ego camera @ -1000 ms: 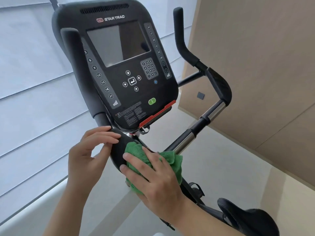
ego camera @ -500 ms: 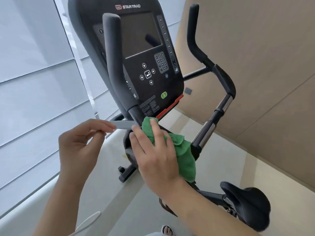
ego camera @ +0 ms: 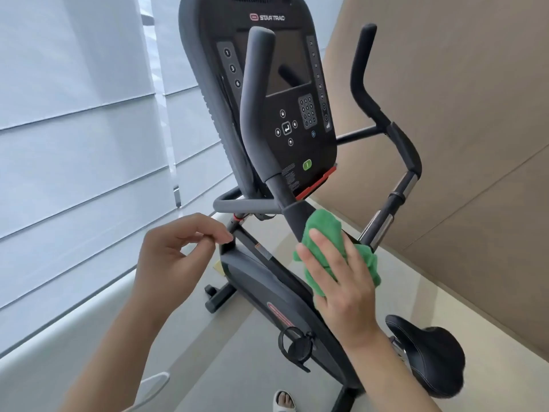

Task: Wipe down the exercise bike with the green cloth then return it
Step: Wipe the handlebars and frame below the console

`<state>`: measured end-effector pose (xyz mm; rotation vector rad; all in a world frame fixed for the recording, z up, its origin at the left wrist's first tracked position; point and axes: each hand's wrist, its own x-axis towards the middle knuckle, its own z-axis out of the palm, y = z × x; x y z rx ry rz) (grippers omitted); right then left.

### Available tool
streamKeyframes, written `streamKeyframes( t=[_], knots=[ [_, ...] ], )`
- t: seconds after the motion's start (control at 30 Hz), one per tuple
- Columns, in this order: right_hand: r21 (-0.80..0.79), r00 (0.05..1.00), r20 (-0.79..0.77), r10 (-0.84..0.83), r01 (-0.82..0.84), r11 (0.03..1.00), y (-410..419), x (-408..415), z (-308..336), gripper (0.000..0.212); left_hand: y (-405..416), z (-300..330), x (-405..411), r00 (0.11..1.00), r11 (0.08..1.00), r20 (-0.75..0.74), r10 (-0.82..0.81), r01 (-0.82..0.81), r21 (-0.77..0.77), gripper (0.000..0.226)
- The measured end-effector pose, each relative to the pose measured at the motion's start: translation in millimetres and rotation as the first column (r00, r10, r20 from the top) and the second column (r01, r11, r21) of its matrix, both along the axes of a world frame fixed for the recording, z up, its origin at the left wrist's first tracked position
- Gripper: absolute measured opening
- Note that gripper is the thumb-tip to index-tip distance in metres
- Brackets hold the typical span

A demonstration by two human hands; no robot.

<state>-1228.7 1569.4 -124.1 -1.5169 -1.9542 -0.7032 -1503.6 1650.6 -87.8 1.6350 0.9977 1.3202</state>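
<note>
Two hands work at the bike (ego camera: 267, 281). The right hand (ego camera: 338, 281) lies flat, fingers straight, pressing the green cloth (ego camera: 323, 230) against the lower end of the left handlebar (ego camera: 255, 114). The left hand (ego camera: 175, 254) hangs beside the frame, fingers loosely curled, holding nothing. Above sits the console (ego camera: 294, 120); the saddle (ego camera: 427, 352) is at lower right, blinds (ego camera: 74, 144) to the left.

Fuzzy green cloth (ego camera: 325, 233); matt black handlebar (ego camera: 255, 114); glossy chrome tube (ego camera: 381, 226).
</note>
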Motion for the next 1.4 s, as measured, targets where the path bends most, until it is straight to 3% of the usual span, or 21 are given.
streamKeyframes(
  t=[0.13,0.23,0.4,0.77,1.0,1.17,1.4],
  knots=[
    [-0.121,0.999,0.036,-0.016,0.020,0.992,-14,20,-7,0.043,-4,-3,-14,0.999,0.999,0.024,0.022,-0.021,-0.035,0.035],
    [-0.115,0.999,0.028,-0.030,0.033,0.993,-6,3,-8,0.045,-6,-3,-20,0.999,0.999,0.035,0.016,-0.015,-0.042,0.033],
    [-0.084,0.992,0.061,-0.113,0.118,0.989,24,-38,11,0.026,-6,-3,-23,1.000,0.997,0.016,0.008,-0.007,-0.082,0.030],
    [-0.218,0.949,0.213,-0.231,0.276,0.936,108,-93,71,0.024,-11,-3,-20,1.000,0.993,-0.005,-0.017,0.016,-0.118,0.031],
    [-0.296,0.984,-0.124,-0.127,0.086,0.951,111,-70,85,0.020,-29,3,-12,0.998,0.996,-0.042,-0.040,0.037,-0.086,0.032],
    [-0.356,0.990,-0.122,-0.074,0.026,0.934,79,-50,86,0.015,-44,7,-13,0.998,0.995,-0.038,-0.058,0.055,-0.077,0.035],
    [-0.363,0.958,-0.277,-0.066,-0.041,0.931,23,-14,68,0.023,-52,7,-10,0.996,0.996,-0.053,-0.066,0.062,-0.061,0.033]
  ],
)
